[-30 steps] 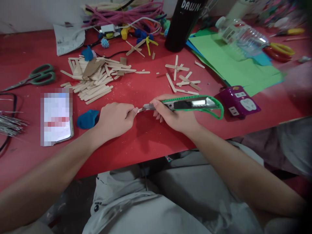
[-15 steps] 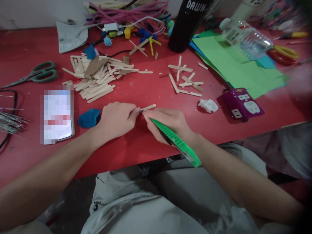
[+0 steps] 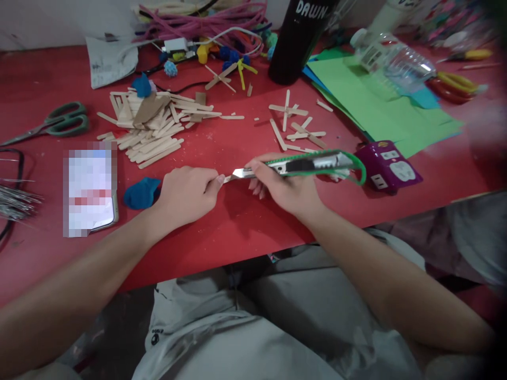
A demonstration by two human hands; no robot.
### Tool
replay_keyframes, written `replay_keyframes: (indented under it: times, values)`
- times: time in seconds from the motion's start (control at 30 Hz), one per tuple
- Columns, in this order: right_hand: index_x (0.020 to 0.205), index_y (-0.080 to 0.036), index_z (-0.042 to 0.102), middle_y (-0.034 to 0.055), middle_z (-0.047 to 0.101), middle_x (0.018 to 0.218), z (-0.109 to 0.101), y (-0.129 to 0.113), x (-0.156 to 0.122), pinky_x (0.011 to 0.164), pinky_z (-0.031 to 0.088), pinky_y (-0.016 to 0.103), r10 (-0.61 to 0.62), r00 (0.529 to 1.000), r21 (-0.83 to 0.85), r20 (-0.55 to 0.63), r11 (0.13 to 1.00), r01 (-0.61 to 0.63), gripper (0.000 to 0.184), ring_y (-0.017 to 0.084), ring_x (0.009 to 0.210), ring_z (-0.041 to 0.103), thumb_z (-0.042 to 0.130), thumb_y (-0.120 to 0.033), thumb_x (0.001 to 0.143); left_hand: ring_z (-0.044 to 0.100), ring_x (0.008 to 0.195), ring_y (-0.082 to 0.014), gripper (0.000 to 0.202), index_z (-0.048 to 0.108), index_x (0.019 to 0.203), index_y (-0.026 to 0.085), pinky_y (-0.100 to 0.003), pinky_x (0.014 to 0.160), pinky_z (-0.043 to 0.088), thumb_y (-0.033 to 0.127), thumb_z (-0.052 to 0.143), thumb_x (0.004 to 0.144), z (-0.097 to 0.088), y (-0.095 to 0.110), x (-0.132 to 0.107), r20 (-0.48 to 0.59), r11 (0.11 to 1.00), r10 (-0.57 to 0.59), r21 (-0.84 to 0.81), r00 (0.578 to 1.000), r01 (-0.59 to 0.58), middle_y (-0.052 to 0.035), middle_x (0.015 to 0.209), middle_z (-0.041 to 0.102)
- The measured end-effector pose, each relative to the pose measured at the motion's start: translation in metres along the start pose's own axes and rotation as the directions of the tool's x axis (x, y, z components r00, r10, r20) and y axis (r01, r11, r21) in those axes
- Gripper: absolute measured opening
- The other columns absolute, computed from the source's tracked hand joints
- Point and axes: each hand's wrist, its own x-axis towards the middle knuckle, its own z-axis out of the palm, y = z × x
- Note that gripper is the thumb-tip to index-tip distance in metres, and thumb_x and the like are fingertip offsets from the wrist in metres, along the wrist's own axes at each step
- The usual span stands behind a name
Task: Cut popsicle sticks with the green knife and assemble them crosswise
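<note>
My right hand (image 3: 291, 184) is closed around a green box cutter (image 3: 312, 164). Its body lies nearly level, with the blade pointing left toward my other hand. My left hand (image 3: 192, 192) rests on the red table, thumb and fingers pinched on a wooden craft stick (image 3: 227, 179). Only a short bit of that stick shows beyond the thumb, close to the blade; whether the two touch I cannot tell. A pile of craft sticks (image 3: 158, 142) lies beyond my left hand. Star-like crossed sticks (image 3: 285, 111) lie farther right.
Left of my hand are a blue lump (image 3: 141, 193), a phone (image 3: 90, 190), scissors (image 3: 65, 120) and thin wires (image 3: 18, 198). At the right stand a purple power socket (image 3: 390, 166), green paper sheets (image 3: 380, 100) and a clear bottle (image 3: 400, 63). A black bottle (image 3: 297, 47) stands behind.
My right hand has turned the box cutter from slanting down toward me to nearly level, handle to the right. The longer stretch of stick past my left thumb no longer shows.
</note>
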Motion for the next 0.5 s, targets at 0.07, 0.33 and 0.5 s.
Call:
replay_keyframes:
  times: [0.07, 0.33, 0.5]
  values:
    - [0.090, -0.019, 0.064, -0.0011, 0.063, 0.062, 0.001, 0.002, 0.001, 0.046, 0.051, 0.024, 0.007, 1.000, 0.029, -0.022, 1.000, -0.006, 0.029, 0.012, 0.049, 0.059, 0.050, -0.042, 0.100, 0.059, 0.069, -0.0214, 0.041, 0.064, 0.072, 0.021, -0.032, 0.056, 0.021, 0.043, 0.037, 0.094, 0.000, 0.000, 0.000, 0.006, 1.000, -0.007, -0.001, 1.000, 0.008, -0.0062, 0.067, 0.065]
    - [0.091, -0.020, 0.069, 0.0016, 0.071, 0.077, 0.005, -0.006, -0.005, 0.066, 0.056, 0.025, -0.094, 0.995, -0.063, -0.028, 0.994, 0.092, 0.022, 0.013, 0.065, 0.066, 0.058, -0.037, 0.096, 0.061, 0.072, -0.0225, 0.042, 0.064, 0.073, 0.021, -0.032, 0.056, 0.021, 0.044, 0.036, 0.094, 0.001, 0.001, 0.001, 0.000, 1.000, -0.006, 0.005, 1.000, 0.006, -0.0071, 0.072, 0.068]
    - [0.094, -0.019, 0.067, 0.0001, 0.069, 0.071, 0.003, -0.005, -0.002, 0.057, 0.054, 0.024, -0.133, 0.990, -0.100, -0.037, 0.987, 0.129, 0.018, 0.012, 0.057, 0.064, 0.056, -0.033, 0.097, 0.061, 0.073, -0.0232, 0.042, 0.065, 0.073, 0.021, -0.033, 0.057, 0.022, 0.043, 0.036, 0.094, -0.001, 0.002, 0.000, 0.008, 1.000, -0.012, 0.010, 1.000, 0.012, -0.0070, 0.071, 0.068]
